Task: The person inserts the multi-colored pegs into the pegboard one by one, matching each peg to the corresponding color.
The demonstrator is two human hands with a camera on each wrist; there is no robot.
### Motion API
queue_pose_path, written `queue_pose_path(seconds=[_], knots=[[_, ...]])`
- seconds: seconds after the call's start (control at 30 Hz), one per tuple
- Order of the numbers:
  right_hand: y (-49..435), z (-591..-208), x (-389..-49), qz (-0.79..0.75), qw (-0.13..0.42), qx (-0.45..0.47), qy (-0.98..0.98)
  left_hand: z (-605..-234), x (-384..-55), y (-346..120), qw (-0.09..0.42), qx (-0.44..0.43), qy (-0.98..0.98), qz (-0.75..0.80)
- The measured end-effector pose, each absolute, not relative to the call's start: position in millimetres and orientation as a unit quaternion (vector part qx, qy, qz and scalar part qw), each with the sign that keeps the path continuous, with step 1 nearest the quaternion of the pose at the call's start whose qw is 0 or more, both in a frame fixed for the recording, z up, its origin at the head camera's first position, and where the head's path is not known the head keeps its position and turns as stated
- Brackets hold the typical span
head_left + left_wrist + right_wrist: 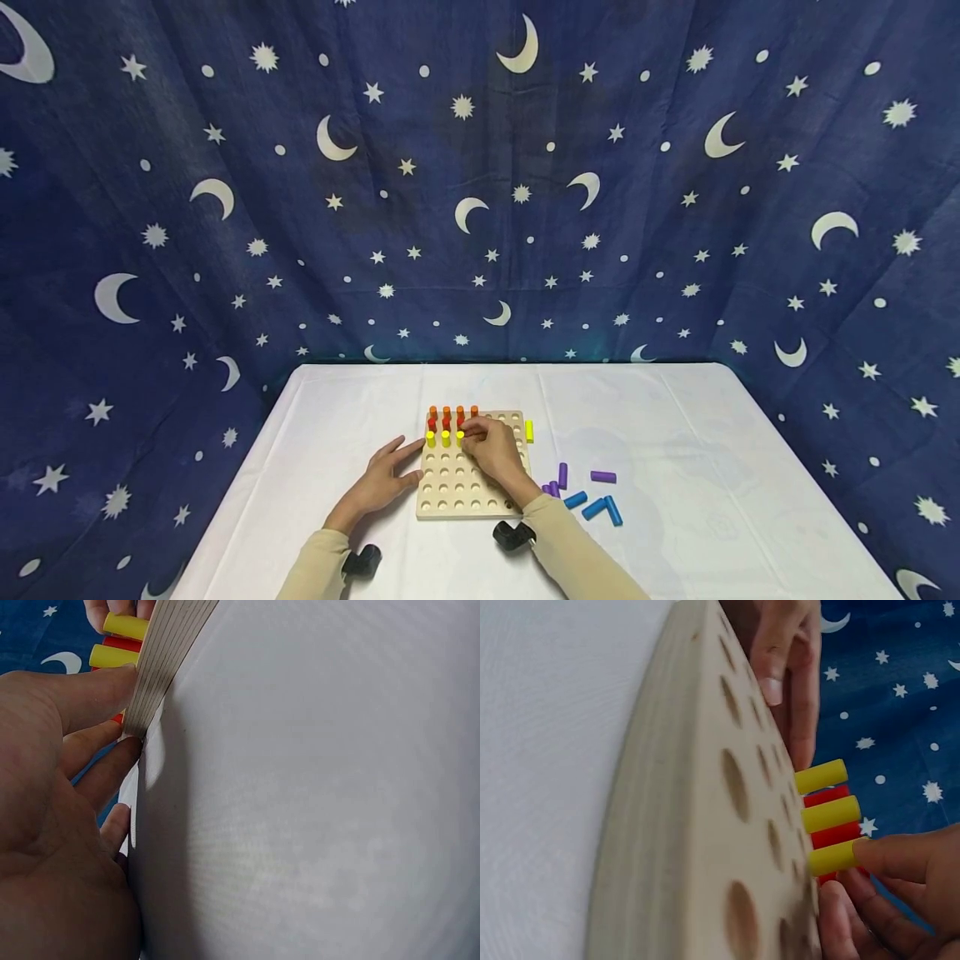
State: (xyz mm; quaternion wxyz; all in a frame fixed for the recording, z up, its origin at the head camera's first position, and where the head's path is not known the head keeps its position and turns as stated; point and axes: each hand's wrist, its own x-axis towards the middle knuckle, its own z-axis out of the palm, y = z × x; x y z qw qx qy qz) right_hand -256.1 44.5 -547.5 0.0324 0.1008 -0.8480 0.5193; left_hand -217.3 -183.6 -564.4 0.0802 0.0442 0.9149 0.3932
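- Third yellow peg [832,858]: probably light, stiff, a bit slick if painted, hard to break; best pinched near its free end, clear of neighbours.
- Looks: plain short cylinder, bright yellow, flat end.
- Where: upright at the wooden pegboard [438,514], third in the yellow row from the left; can't tell if fully seated.
- Right hand [492,451]: thumb and fingertips pinched on that peg.
- Left hand [381,483]: fingers spread, tips against board's left edge.
- Board: pale, layered sides, round holes; likely rigid, steadied by edges.
- Red pegs [446,425] and orange pegs [447,412] in rows behind.
- Loose yellow peg [529,431] just beside board's right edge.
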Motion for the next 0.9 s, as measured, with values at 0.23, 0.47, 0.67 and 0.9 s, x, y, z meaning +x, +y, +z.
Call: queue_pose_path(seconds=[0.23,0.47,0.67,0.9], knots=[[56,-531,-248,0.532,0.027,0.107,-0.839,-565,-215,-183,0.079,0.048,0.916,0.390],[70,-503,-241,0.523,0.058,0.131,-0.840,-561,-215,-182,0.078,0.043,0.916,0.390],[86,-487,-235,0.520,0.076,0.139,-0.839,-562,-217,-182,0.079,0.042,0.917,0.389],[105,-479,-233,0.523,0.085,0.121,-0.839,-564,-217,-183,0.081,0.041,0.916,0.392]])
